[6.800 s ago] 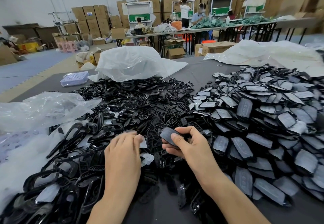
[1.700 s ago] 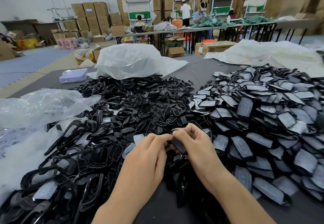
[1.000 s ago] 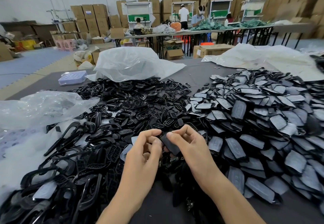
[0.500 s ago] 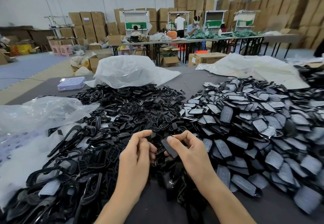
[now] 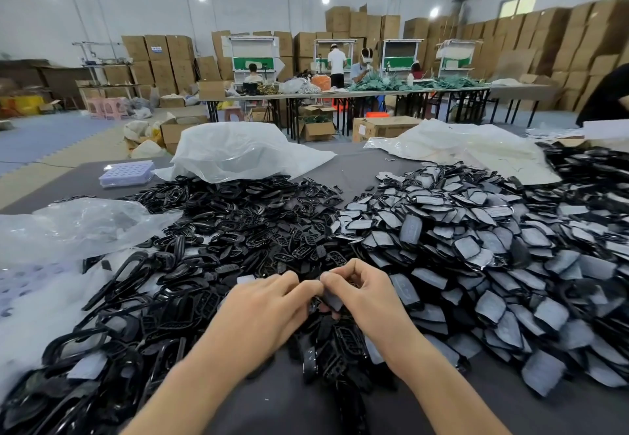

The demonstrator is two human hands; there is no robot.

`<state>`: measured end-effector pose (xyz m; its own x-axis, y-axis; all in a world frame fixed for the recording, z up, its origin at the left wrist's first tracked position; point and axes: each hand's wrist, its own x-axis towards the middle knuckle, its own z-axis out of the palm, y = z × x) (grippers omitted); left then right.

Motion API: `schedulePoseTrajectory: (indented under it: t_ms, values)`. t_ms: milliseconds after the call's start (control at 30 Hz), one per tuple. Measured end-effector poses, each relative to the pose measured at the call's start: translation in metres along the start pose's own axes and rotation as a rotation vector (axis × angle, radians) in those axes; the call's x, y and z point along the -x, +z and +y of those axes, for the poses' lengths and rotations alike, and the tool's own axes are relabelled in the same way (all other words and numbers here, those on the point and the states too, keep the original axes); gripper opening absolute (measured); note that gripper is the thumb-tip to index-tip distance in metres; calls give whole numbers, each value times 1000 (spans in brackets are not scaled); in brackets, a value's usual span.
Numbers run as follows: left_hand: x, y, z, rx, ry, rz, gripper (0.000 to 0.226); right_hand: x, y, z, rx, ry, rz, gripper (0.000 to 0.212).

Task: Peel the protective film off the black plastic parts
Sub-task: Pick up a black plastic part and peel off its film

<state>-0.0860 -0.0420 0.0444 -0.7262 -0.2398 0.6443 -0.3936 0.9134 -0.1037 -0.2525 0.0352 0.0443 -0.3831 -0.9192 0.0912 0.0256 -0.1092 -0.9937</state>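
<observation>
My right hand (image 5: 366, 293) grips a small black plastic part (image 5: 332, 300) with grey film on it, low over the middle of the table. My left hand (image 5: 269, 305) meets it from the left, thumb and fingertips pinching at the part's upper edge; the film edge itself is hidden by my fingers. To the right lies a big heap of film-covered parts (image 5: 476, 247). A heap of bare black parts and frames (image 5: 238, 230) spreads to the left and behind my hands.
Loose peeled film pieces (image 5: 86, 364) lie among the left frames. Clear plastic bags (image 5: 78, 227) sit at left, a white bag (image 5: 238, 150) and sheet (image 5: 469, 148) at the back, a lilac tray (image 5: 126, 172) far left. People work at distant tables.
My left hand has closed in on the part held by my right hand, and both hands now pinch it together. The camera has tilted upward.
</observation>
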Motion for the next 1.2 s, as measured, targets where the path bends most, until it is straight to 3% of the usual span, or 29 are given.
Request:
schedulePoseTrajectory:
  t_ms: [100, 267, 500, 633, 733, 933, 1000, 1100, 1200]
  values:
    - [-2, -10, -16, -61, 15, -60, 23, 4, -4, -4, -22, 10, 8, 16]
    - [8, -23, -21, 45, -183, -35, 30, -3, -13, -13, -63, -3, 76, 21]
    - [33, -22, -14, 142, -227, -196, 29, -41, -31, -34, 7, -84, 186, 16]
    - [45, -25, -16, 120, -212, -209, 30, -88, -58, -67, -26, -150, 433, 53]
    - [55, -29, -25, 72, -224, -225, 33, -89, -65, -63, 134, -163, 551, 73]
    - [80, -18, -33, -37, -304, -572, 72, -55, -19, -10, 420, -282, 376, 50]
    - [79, -13, -34, -154, -318, -555, 68, -46, 3, 7, 552, -334, 266, 45]
    - [68, 0, -45, -270, -391, -390, 49, -41, 34, 28, 803, -392, 35, 49]
    - [53, 13, -53, -345, -443, -354, 41, -43, 54, 51, 1140, -283, -138, 60]
